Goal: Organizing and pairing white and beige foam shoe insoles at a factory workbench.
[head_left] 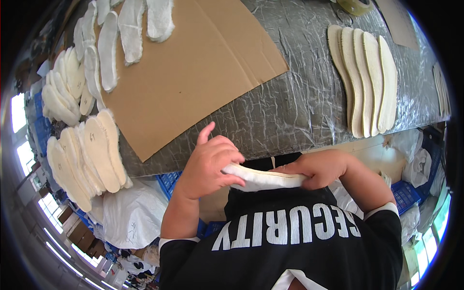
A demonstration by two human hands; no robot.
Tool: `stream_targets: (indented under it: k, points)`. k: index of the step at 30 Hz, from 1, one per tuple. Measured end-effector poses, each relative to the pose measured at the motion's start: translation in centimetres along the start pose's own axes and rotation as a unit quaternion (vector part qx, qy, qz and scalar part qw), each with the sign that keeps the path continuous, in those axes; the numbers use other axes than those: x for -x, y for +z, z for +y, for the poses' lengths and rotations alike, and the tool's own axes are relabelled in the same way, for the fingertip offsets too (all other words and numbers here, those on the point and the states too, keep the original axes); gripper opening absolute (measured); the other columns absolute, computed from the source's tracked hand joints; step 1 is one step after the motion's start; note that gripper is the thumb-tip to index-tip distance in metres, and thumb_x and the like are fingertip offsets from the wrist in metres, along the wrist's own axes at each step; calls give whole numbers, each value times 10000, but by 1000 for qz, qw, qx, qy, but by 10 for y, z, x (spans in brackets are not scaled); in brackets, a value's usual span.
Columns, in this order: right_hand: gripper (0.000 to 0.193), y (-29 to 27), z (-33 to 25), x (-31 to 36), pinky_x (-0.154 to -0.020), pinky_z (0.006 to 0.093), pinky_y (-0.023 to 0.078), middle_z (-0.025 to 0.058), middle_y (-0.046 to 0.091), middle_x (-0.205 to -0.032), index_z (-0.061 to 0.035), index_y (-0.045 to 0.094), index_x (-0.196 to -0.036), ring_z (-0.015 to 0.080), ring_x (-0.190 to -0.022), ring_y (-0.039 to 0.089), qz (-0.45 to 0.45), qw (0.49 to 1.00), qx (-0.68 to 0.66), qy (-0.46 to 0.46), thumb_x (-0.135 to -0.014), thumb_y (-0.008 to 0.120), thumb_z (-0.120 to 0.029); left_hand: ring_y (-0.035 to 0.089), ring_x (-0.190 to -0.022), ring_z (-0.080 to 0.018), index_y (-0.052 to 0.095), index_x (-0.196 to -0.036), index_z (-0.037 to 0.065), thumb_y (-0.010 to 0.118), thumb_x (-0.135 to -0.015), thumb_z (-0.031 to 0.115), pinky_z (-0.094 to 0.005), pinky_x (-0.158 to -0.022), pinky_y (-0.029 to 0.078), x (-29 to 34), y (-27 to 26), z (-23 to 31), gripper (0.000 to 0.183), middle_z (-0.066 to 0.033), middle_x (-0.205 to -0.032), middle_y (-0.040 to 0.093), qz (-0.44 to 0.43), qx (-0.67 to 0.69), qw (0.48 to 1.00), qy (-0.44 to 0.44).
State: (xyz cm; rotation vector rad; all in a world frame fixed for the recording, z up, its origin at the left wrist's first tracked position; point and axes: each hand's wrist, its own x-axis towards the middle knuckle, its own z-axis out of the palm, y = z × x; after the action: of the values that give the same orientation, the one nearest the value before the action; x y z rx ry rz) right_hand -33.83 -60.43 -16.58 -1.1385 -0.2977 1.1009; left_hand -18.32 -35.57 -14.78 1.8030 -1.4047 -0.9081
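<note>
A white fluffy insole (266, 180) is held edge-on in front of my chest, with a cream layer along its upper edge. My left hand (212, 162) grips one end between thumb and fingers, its index finger sticking up. At the other end, my right hand (320, 169) is closed on the insole, the thumb lying along its edge. The underside is hidden from me. Both hands are just off the table's near edge.
A brown cardboard sheet (193, 72) lies on the plastic-covered table (299, 111). White fleece insoles (131, 29) rest on its far left. More insoles (89, 154) are stacked at the left edge. Cream insoles (362, 79) overlap on the right, near a tape roll (355, 6). Blue crates (405, 194) stand below.
</note>
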Motion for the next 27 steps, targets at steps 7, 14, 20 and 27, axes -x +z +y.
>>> stream_targets:
  k: [7,14,20,27]
  points:
    - [741,23,10,5,-984,414,451,211,558,-1306,-29,404,-1426,388,-1140,565,139,963,229,-42,-695,454,80,607,-929,-223,656,-946,75,872,-537,224,-465,-1041,328,23,3,-29,486,-26,-907,652,38,3,996,-84]
    - [740,10,-12,15,-986,400,453,228,568,-1281,-16,410,-1417,378,-1144,572,103,977,184,31,-685,452,90,598,-875,-171,659,-895,47,840,-620,133,-298,-844,451,29,4,-36,341,-31,-932,654,31,180,972,-146]
    - [609,-25,-2,37,-937,414,468,235,623,-1167,-66,428,-1409,384,-1042,617,320,945,-13,70,-871,634,-263,622,-709,-115,601,-1088,-10,688,-895,180,-221,-637,504,22,28,-42,284,-58,-885,664,145,541,765,-318]
    - [827,-10,-28,-6,-1082,516,320,181,445,-1407,-129,447,-1395,353,-1336,389,385,768,512,2,-686,787,-384,616,-602,-140,599,-1129,-24,605,-952,242,-270,-458,480,34,27,-50,320,-77,-846,665,155,657,635,-377]
